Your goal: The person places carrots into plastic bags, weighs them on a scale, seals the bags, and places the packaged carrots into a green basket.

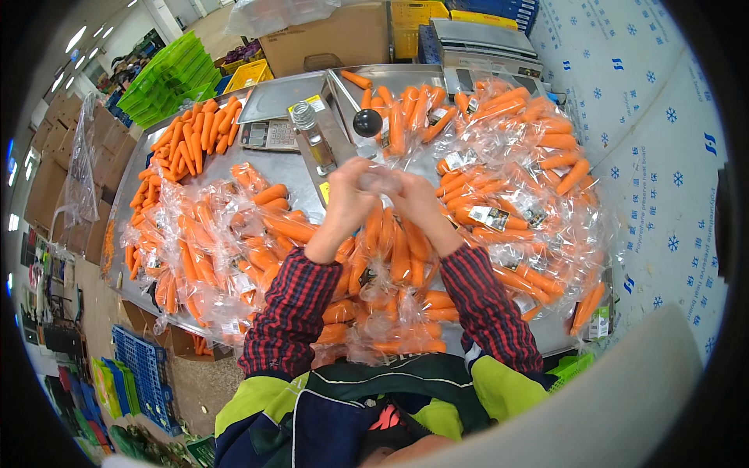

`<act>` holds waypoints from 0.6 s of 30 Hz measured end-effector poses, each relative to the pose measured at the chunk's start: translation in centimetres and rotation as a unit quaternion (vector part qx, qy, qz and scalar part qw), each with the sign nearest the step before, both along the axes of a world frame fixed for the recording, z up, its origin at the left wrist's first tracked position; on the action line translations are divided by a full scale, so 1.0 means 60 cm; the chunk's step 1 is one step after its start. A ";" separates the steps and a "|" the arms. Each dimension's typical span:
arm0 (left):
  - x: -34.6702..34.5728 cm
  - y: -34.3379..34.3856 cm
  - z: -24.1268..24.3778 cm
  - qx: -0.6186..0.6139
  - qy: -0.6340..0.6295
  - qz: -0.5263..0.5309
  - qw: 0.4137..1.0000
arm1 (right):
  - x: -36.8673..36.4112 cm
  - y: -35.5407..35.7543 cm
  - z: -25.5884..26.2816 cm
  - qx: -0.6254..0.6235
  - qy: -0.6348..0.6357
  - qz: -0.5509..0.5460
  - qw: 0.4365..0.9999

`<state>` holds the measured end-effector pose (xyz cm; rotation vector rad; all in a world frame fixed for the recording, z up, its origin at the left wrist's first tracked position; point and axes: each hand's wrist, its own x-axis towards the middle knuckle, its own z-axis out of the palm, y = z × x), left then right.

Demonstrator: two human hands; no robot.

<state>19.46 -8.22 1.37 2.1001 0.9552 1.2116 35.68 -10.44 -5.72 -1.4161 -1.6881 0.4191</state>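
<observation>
Both of my hands meet in front of me above the metal table [281, 172]. My left hand [349, 196] and my right hand [416, 196] pinch the gathered neck of a clear plastic bag between them. Below them hangs the bag of carrots [401, 248], partly hidden by my hands. Just beyond my fingers stands a metal bench device [316, 137] with a coil spring on a post. Its lever ends in a black ball knob [367, 123]. More bagged carrots [392, 319] lie between my forearms.
Bagged carrots are heaped at left [202, 251] and right [515, 193], some bearing labels. Loose carrots [202, 131] lie beside a digital scale [272, 133]. A cardboard box [327, 38] stands behind the table, and a panelled wall [649, 146] bounds the right side. Green crates [169, 79] are stacked far left.
</observation>
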 end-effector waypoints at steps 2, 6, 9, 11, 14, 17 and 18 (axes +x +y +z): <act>-0.043 0.020 -0.002 0.075 -0.008 0.075 0.994 | -0.034 0.034 -0.002 -0.014 -0.062 -0.026 0.998; -0.150 0.031 -0.050 -0.124 -0.138 0.183 0.965 | -0.053 -0.003 0.011 0.057 -0.027 -0.052 0.997; -0.146 0.026 -0.065 -0.199 -0.218 0.142 0.945 | -0.016 0.023 0.082 -0.219 0.556 0.153 0.787; -0.150 0.030 -0.065 -0.211 -0.212 0.128 0.946 | -0.040 0.061 0.194 -0.207 0.736 0.249 0.594; -0.150 0.030 -0.058 -0.226 -0.224 0.095 0.943 | -0.047 0.114 0.248 -0.240 0.649 0.192 0.696; -0.152 0.029 -0.053 -0.211 -0.185 0.124 0.952 | -0.029 0.069 0.175 -0.158 0.476 0.272 0.821; -0.159 0.026 -0.055 -0.195 -0.187 0.130 0.954 | -0.026 -0.012 0.164 -0.159 0.344 0.215 0.900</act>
